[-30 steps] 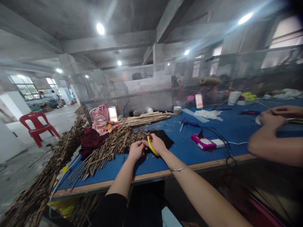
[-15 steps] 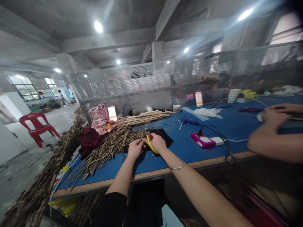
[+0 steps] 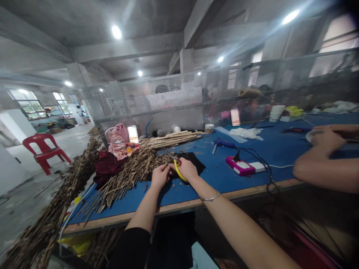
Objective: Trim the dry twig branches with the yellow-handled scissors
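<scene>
One pair of scissors with yellow handles is above the black cloth, near its middle; the blades point away from the person and to the left, so the long axis runs slantwise, from near right to far left. One right hand is closed around the handles. One left hand, at the near left of the cloth, has its fingers drawn together just beside the scissors; whether they pinch some small piece, I cannot tell. One heap of dried stems, too many for counting, lies left of the cloth and reaches its edge. Beyond the cloth are several pale sticks. To its right, on the one blue desk, are one blue glue gun and one magenta power strip. Well to the left of the cloth, one red chair stands on the floor.
</scene>
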`<control>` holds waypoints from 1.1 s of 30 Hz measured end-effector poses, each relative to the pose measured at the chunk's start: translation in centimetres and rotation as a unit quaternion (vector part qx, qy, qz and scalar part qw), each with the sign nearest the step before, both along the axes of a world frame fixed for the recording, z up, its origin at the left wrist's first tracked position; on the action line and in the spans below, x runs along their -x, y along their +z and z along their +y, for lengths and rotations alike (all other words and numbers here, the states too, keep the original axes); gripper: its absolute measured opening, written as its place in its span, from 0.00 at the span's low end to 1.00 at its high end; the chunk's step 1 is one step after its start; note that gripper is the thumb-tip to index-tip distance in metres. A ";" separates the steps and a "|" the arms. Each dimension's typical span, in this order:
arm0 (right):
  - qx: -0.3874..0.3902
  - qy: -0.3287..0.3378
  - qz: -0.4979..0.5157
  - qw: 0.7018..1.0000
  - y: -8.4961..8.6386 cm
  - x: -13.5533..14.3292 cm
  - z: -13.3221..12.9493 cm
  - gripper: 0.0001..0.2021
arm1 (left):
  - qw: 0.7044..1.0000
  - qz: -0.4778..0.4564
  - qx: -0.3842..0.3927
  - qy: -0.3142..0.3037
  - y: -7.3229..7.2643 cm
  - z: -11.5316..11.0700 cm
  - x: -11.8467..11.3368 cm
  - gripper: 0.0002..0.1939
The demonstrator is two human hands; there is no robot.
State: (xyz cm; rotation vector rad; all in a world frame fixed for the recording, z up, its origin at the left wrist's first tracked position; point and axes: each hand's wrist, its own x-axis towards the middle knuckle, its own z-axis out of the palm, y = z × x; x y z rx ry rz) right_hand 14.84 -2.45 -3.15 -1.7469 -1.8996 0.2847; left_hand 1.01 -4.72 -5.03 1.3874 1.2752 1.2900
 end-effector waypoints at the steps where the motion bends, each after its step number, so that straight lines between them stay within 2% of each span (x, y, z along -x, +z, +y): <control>1: -0.002 0.000 -0.001 1.000 0.0 0.0 0.0 0.24 | 1.000 -0.006 -0.001 0.005 0.0 0.0 0.0 0.14; 6: 0.000 0.002 -0.024 1.000 0.0 0.0 -0.1 0.24 | 1.000 -0.019 -0.003 0.022 0.1 0.1 0.1 0.16; 17: -0.057 0.060 0.021 0.996 -0.4 0.2 0.1 0.26 | 0.999 0.027 -0.007 0.016 -0.2 0.2 0.1 0.09; 25: -0.020 0.039 -0.014 0.999 0.0 0.3 -0.3 0.25 | 0.999 0.044 -0.008 0.023 0.0 0.0 0.0 0.08; 33: 0.001 0.016 -0.046 0.999 0.2 0.1 -0.2 0.25 | 0.999 0.023 -0.002 0.024 -0.1 0.1 0.0 0.10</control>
